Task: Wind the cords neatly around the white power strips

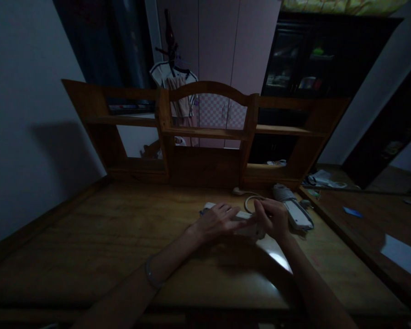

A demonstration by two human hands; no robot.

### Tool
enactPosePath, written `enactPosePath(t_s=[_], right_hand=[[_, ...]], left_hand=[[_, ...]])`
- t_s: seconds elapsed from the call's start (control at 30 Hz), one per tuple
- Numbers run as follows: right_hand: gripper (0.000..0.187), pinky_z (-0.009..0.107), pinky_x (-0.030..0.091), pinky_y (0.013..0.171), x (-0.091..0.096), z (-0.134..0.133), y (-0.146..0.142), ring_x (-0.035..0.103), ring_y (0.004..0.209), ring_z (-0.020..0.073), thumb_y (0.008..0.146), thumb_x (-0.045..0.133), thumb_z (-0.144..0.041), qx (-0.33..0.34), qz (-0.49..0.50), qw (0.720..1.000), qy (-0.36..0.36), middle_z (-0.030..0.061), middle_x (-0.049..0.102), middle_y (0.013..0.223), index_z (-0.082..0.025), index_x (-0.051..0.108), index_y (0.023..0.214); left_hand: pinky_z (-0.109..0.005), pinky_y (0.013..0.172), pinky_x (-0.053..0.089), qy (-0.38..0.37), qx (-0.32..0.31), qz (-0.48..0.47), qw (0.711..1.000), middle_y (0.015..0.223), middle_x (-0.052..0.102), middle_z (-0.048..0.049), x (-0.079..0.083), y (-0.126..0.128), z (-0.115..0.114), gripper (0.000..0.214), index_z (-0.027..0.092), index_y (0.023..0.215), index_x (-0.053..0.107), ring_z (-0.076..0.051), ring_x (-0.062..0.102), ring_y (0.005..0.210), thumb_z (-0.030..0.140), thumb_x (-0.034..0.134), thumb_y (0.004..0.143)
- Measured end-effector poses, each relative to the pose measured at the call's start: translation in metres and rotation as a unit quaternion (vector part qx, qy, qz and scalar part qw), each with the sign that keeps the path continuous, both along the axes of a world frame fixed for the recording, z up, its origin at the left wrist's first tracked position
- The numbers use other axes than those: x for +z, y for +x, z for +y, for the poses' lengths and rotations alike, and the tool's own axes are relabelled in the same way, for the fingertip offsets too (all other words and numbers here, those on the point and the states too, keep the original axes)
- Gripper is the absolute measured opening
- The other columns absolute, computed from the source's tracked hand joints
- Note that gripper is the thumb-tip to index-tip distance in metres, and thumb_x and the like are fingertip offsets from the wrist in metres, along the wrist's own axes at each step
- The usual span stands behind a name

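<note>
My left hand (216, 220) lies across a white power strip (245, 228) on the wooden desktop, gripping it with the fingers over its top. The forearm wears a bracelet (153, 274). At the strip's right end my right hand (272, 216) is closed in a pinch; what sits between those fingertips is too dark and small to make out. A pale cord (247, 201) loops behind the right hand, with a plug-like end (238, 191) lying on the desk. Beyond that hand rests a second white power strip (297, 214), a grey cord (283, 193) bundled at its far end.
A wooden shelf unit (205, 132) rises along the desk's far edge. On the right, past a raised wooden edge, a lower surface holds a blue card (352, 212) and white paper (404, 256). Clothes (178, 87) hang behind the shelves. The room is dim.
</note>
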State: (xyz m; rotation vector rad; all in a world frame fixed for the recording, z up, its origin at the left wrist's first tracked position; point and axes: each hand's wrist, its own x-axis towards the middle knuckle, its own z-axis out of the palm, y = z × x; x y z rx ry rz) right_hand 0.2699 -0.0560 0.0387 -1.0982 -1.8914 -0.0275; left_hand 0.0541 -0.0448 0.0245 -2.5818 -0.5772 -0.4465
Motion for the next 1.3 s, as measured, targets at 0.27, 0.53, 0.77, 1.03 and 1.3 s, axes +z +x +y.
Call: enactPosePath(t_s=[0.27,0.53,0.77,1.03,1.3], right_hand=[[0.049,0.024,0.027,0.046,0.004,0.007,-0.001,0.037,0.047,0.0103,0.089,0.043,-0.05,0.065,0.185,0.97,-0.147,-0.0014,0.04,0.049,-0.018,0.047,0.053],[0.048,0.022,0.025,0.044,-0.013,0.036,0.001,0.036,0.046,0.0089,0.081,0.052,-0.057,0.071,0.149,0.943,-0.289,-0.0039,0.039,0.048,-0.017,0.05,0.054],[0.048,0.022,0.03,0.047,-0.015,0.043,-0.001,0.04,0.048,0.0099,0.073,0.057,-0.062,0.047,0.124,0.925,-0.356,-0.0032,0.045,0.049,-0.016,0.054,0.057],[0.051,0.022,0.027,0.045,-0.019,0.044,-0.002,0.038,0.046,0.0089,0.066,0.062,-0.065,-0.009,0.124,0.916,-0.382,-0.0033,0.045,0.049,-0.016,0.055,0.056],[0.054,0.022,0.025,0.042,-0.026,0.053,0.004,0.034,0.043,0.0084,0.063,0.063,-0.069,-0.064,0.191,0.929,-0.31,-0.0051,0.039,0.045,-0.018,0.05,0.053]], left_hand=[[-0.035,0.083,0.042,0.001,-0.073,0.019,0.997,0.116,0.056,-0.0098,-0.012,0.016,-0.011,0.037,0.021,0.132,0.042,-0.02,0.053,0.095,0.026,0.032,0.096],[-0.036,0.082,0.044,0.009,-0.065,0.007,0.998,0.118,0.055,-0.0077,-0.014,0.004,-0.008,0.052,0.039,0.144,0.017,-0.022,0.054,0.097,0.042,0.033,0.095],[-0.034,0.077,0.044,0.053,-0.049,-0.013,0.997,0.104,0.058,-0.0052,-0.016,0.0,-0.006,0.057,0.05,0.142,0.012,-0.019,0.055,0.087,0.033,0.038,0.095],[-0.031,0.074,0.043,0.092,-0.074,0.006,0.993,0.11,0.055,-0.0055,-0.015,0.002,-0.008,0.058,0.053,0.141,0.01,-0.018,0.053,0.088,0.035,0.04,0.094],[-0.032,0.075,0.042,0.045,-0.061,0.031,0.997,0.103,0.055,-0.0064,-0.01,0.007,-0.012,0.055,0.05,0.142,0.012,-0.019,0.053,0.084,0.046,0.036,0.093]])
